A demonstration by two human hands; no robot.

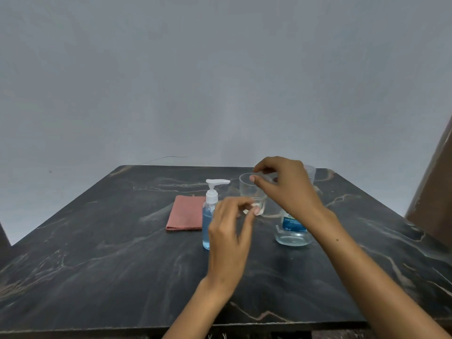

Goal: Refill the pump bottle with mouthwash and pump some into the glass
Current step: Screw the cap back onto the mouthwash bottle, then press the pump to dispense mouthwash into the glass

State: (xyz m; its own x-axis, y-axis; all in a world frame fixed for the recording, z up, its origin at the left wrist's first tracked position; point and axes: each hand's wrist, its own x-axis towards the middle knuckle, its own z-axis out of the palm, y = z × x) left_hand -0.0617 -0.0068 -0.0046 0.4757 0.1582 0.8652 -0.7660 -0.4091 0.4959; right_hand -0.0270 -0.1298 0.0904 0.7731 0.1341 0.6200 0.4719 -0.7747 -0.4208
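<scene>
one dark marbled table (97, 265), seen from the head view, set against a plain grey wall (171, 69).

one pump bottle (209, 216): clear plastic, white pump head in place, spout pointing right; blue liquid fills most of the body. it stands upright near the table's middle, just beside the left hand.

one glass (252, 192): clear and empty, held above the table surface just right of the pump spout, tilted slightly.

one mouthwash bottle (292, 231): clear with a blue label, standing upright on the table right of the pump bottle, its upper part hidden behind the right wrist. almost no liquid shows in its base.

one folded reddish cloth (186, 214): lying flat, touching or just behind the pump bottle on its left.

one further clear container (310, 173), partly hidden behind the right hand near the far edge; cannot tell what it is.

two bare hands. right hand (288, 189): thumb and fingers pinched on the glass rim, thumb at the near side, fingers over the far side. left hand (230, 231): fingers loosely curled and partly open, fingertips (255, 211) at the base of the glass; whether they grip it or only touch it cannot be told.
</scene>
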